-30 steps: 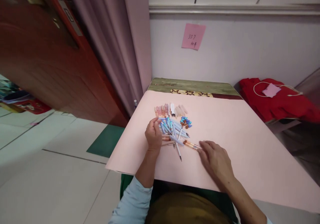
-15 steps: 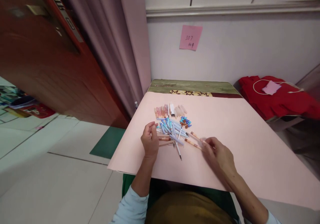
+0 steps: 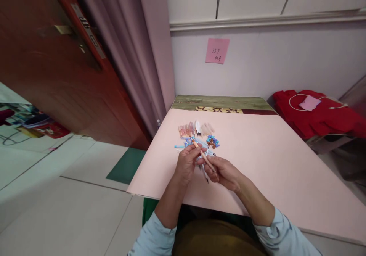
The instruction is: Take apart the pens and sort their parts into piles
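Observation:
Both hands meet over the front of the pile on the table. A slim peach-coloured pen [image 3: 208, 161] with a brown end slants between them. My left hand [image 3: 187, 160] is closed on the pen's upper part, thumb on top. My right hand [image 3: 224, 172] is closed around its lower end. Under and behind the fingers lie light blue pen parts [image 3: 187, 142], partly hidden by my hands. A white refill with a dark tip [image 3: 206, 176] sticks out below them. Small blue and brown caps [image 3: 212, 141] are heaped just right of the pile.
Behind the pile stand pink patterned barrels [image 3: 185, 129], white refills [image 3: 198, 128] and pale translucent barrels [image 3: 207, 129] in rows. Pink paper covers the table [image 3: 257, 164]. Red cloth [image 3: 323, 115] with a cable lies at the right. A wooden door [image 3: 71, 76] is on the left.
My right hand has moved left from the table's right side, bringing the peach pen to my left hand. My left hand has shifted right and closed on the pen.

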Demonstrator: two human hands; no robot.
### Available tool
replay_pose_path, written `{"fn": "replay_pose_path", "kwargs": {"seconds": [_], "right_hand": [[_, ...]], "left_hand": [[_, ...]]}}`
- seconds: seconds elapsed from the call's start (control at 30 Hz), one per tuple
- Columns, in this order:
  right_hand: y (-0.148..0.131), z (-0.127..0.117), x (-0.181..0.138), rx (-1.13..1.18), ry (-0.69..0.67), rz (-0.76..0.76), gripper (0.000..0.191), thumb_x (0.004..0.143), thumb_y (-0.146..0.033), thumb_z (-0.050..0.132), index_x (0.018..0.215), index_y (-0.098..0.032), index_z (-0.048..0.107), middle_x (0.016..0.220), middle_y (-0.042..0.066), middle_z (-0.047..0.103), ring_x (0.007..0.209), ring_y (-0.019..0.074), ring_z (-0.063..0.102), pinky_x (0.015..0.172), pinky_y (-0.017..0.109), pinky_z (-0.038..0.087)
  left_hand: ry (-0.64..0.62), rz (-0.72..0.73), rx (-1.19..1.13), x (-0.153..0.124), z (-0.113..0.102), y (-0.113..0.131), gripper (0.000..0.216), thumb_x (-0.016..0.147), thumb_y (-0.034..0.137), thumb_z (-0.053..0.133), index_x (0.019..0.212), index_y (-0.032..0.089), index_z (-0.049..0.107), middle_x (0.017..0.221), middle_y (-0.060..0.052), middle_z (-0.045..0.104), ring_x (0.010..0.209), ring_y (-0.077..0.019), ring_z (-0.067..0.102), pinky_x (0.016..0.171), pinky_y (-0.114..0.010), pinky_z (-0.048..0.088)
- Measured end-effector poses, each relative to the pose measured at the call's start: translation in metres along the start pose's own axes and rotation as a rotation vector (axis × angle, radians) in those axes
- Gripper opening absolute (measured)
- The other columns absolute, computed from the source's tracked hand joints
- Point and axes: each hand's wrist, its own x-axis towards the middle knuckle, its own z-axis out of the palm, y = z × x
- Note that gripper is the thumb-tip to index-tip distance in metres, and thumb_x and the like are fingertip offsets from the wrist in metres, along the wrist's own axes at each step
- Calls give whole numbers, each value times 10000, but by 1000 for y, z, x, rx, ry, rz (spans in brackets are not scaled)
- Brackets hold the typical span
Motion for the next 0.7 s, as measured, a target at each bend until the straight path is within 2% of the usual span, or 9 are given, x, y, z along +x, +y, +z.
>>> {"fn": "replay_pose_path", "kwargs": {"seconds": [0.1,0.27,0.37,0.43,0.5,0.63,0.7], "right_hand": [[2,-4,0,-34,-5,-21,412,748,-537,707,875,-146,681,597,-27,551,459,57,407,456,196,326],[9,3,4,-189,156,-187,406,639,-490,816,777,-149,644,690,22,647,576,97,543,564,225,435],[10,6,5,-190,214,-186,438,684,-556,758,829,-158,643,619,-9,607,501,87,505,495,217,416],[11,6,5,-161,202,-120,489,770,-633,629,859,-153,660,540,-29,550,417,77,438,419,208,366],[12,5,5,-125,189,-81,531,795,-654,573,835,-135,680,505,-29,524,383,70,405,390,205,341],[14,2,8,-108,282,-135,467,700,-597,716,773,-138,673,628,26,634,484,82,517,490,215,431],[14,2,9,-134,322,-202,453,636,-567,780,753,-150,649,632,21,639,511,90,526,521,225,438]], "left_hand": [[26,17,47,-1,-2,1,347,623,331,808,870,126,676,780,-71,705,572,-116,590,522,-232,463],[117,79,152,-2,2,1,361,604,358,812,846,136,661,757,-59,714,534,-126,596,489,-233,438],[143,94,132,-1,1,-1,378,618,373,805,879,145,654,816,-57,722,534,-119,603,498,-236,447],[149,93,119,1,-1,-3,386,631,384,800,893,142,653,857,-64,723,515,-96,581,489,-227,435],[155,94,113,3,-3,-7,391,640,393,796,898,134,657,873,-73,721,516,-83,564,478,-214,417],[168,126,109,5,-5,-12,371,647,408,787,858,122,681,827,-70,711,548,-82,563,488,-204,414],[179,126,100,6,-3,-13,363,642,408,789,834,119,683,803,-61,705,517,-70,542,475,-201,407]]}}
